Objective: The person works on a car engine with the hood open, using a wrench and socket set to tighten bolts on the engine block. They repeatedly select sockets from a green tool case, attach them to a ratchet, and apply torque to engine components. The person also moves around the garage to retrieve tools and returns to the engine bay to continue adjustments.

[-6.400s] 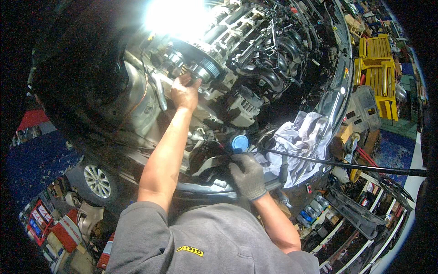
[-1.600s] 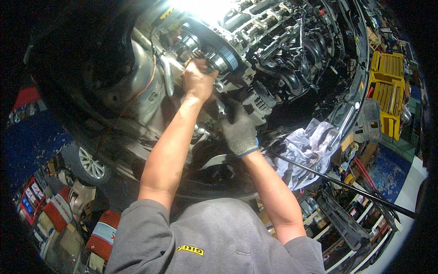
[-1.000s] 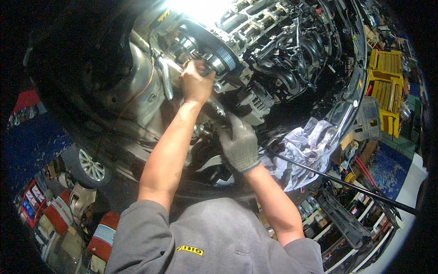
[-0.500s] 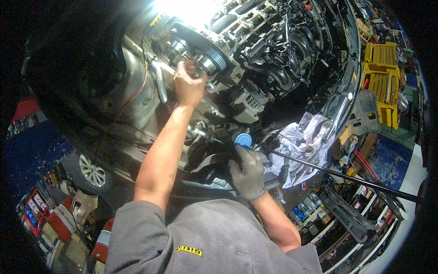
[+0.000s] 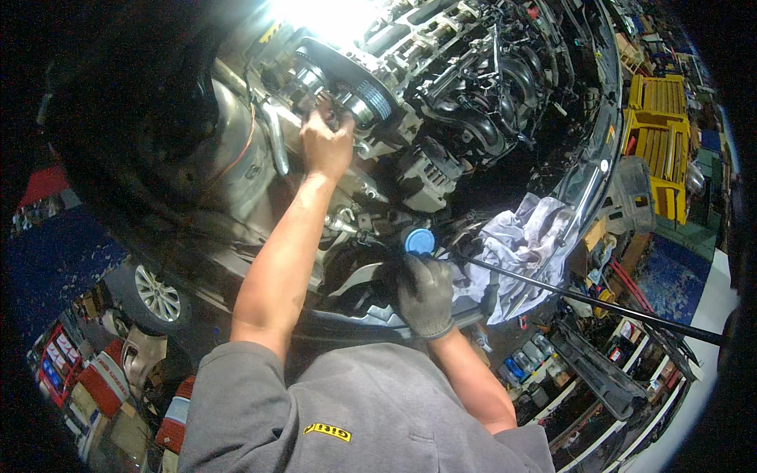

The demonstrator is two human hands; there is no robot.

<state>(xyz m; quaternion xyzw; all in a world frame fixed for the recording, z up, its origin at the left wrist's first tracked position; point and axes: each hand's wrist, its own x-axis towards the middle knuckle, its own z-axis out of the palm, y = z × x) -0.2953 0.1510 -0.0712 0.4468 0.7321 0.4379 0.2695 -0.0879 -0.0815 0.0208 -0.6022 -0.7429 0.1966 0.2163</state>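
Observation:
In the head view, my bare left hand [image 5: 326,138] reaches into the engine bay, its fingers closed on the lower side of a silver, ribbed pulley assembly [image 5: 364,100] under a bright light. My right hand [image 5: 423,293], in a grey knit glove, is low at the bay's front edge, just below a round blue cap [image 5: 419,239]; its curled fingertips are in shadow, and whatever they hold is hidden. An alternator [image 5: 427,183] sits between the hands, with black intake pipes [image 5: 489,126] above it.
A crumpled pale cloth [image 5: 521,248] lies on the bay's right front, crossed by a long black rod [image 5: 601,303]. Yellow plastic pieces [image 5: 661,162] stand at the right. A wheel [image 5: 159,293] is at the lower left, and a cluttered rack [image 5: 591,370] at the lower right.
Since a second ago my right hand has dropped from beside the alternator toward the front edge, uncovering the blue cap. My left hand has stayed at the pulley, its fingers shifting slightly.

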